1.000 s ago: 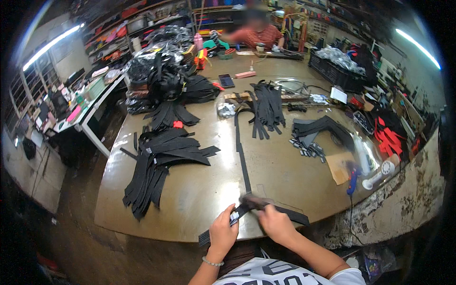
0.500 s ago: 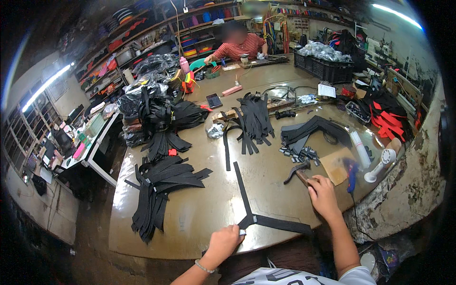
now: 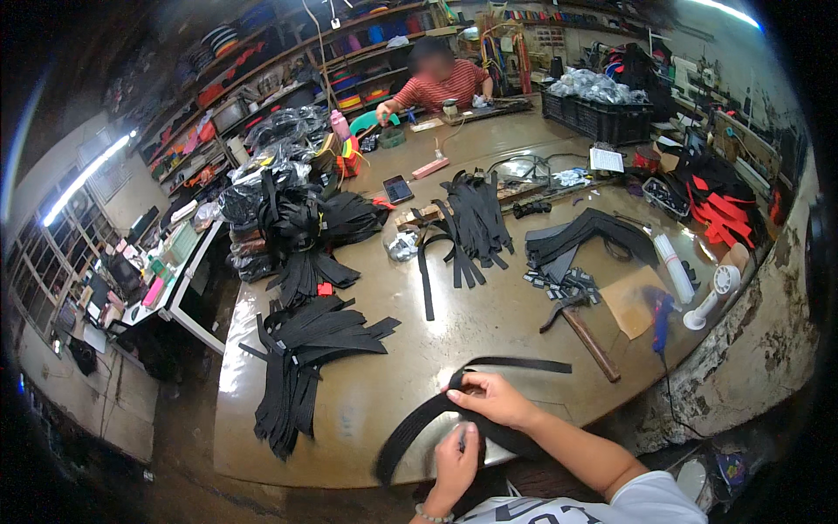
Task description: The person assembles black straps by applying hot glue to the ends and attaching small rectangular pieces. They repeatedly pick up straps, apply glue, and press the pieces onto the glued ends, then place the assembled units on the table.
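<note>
My right hand grips a black webbing strap near its middle, just above the near edge of the table. One arm of the strap curves off to the right, and another bends down to the left with its end blurred. Just below, my left hand is closed, fingertips pinched together beside the strap. Something small and dark shows at those fingertips, too small to name. A hammer with a wooden handle lies on the table beyond my right hand, apart from it.
Bundles of black straps lie at the left and centre. Metal buckles, brown cardboard and a blue corded tool rest to the right. A co-worker in a striped shirt sits across the table.
My right hand has let go of the hammer and moved left to grip the strap. The strap, flat on the table before, is lifted and bent. My left hand has shifted slightly right and down.
</note>
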Tool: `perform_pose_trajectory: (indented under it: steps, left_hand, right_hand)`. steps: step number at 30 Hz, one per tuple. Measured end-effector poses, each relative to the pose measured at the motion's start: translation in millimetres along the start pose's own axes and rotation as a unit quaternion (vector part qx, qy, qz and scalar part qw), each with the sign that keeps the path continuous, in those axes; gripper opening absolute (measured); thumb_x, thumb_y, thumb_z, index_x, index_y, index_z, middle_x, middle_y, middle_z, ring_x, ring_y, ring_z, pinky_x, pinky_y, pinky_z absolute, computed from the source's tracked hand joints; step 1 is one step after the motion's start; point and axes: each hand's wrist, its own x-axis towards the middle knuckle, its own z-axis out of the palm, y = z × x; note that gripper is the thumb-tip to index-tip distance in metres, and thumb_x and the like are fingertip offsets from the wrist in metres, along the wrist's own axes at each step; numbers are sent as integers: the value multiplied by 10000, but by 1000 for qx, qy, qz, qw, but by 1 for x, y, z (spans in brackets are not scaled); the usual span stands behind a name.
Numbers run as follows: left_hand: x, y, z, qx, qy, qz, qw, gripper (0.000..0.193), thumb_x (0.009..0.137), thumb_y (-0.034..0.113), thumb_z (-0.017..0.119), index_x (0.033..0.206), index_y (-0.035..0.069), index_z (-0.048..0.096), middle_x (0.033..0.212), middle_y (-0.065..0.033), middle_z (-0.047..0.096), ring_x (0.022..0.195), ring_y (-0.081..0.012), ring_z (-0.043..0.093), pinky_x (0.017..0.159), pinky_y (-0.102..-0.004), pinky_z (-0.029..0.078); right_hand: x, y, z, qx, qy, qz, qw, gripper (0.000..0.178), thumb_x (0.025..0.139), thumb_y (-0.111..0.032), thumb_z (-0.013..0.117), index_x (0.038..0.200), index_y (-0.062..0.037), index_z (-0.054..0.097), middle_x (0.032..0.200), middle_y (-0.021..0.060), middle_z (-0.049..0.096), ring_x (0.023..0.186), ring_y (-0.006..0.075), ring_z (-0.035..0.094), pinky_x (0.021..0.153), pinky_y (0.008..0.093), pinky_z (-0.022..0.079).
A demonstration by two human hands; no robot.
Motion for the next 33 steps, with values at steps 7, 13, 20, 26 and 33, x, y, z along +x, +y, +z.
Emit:
perform_pose_trajectory:
  steps: [7,13,20,26,33]
  left_hand:
    - [9,35,-29,232,47,184,954,172,860,171,706,992,61,712,819,-141,677,709,-300,666,630,-366,516]
    - [34,33,-30,153,-100,125,975,178,850,198,729,921,34,731,762,-173,655,679,-283,662,618,-357,494]
    - [45,14,-24,248,9,83,965,161,792,149,731,819,-2,680,790,-232,656,717,-385,659,631,-409,506]
    - [51,4,-15,237,48,78,967,189,799,137,704,964,63,651,816,-209,673,759,-407,659,657,-460,516]
    - [45,1,-15,255,30,83,963,352,792,68,662,1130,128,588,888,-190,685,799,-414,653,697,-511,499]
  right_hand:
    - [-36,7,-39,40,-21,94,995,227,912,-219,713,894,5,679,811,-16,643,760,45,551,658,227,448]
    - [-33,8,-53,-3,-73,139,988,268,886,-234,740,1051,-27,699,948,5,679,837,47,576,764,227,467]
    - [-32,-24,-37,-326,-10,-237,915,359,855,-100,671,1204,-185,679,1500,93,417,1361,353,327,1130,469,240]
    - [-9,3,-7,-268,83,-119,952,556,857,21,548,1397,-83,467,1302,178,507,1190,390,500,998,417,430]
    - [-11,25,6,-423,117,-138,888,335,770,6,559,1104,-14,581,1124,161,558,979,360,560,837,417,505]
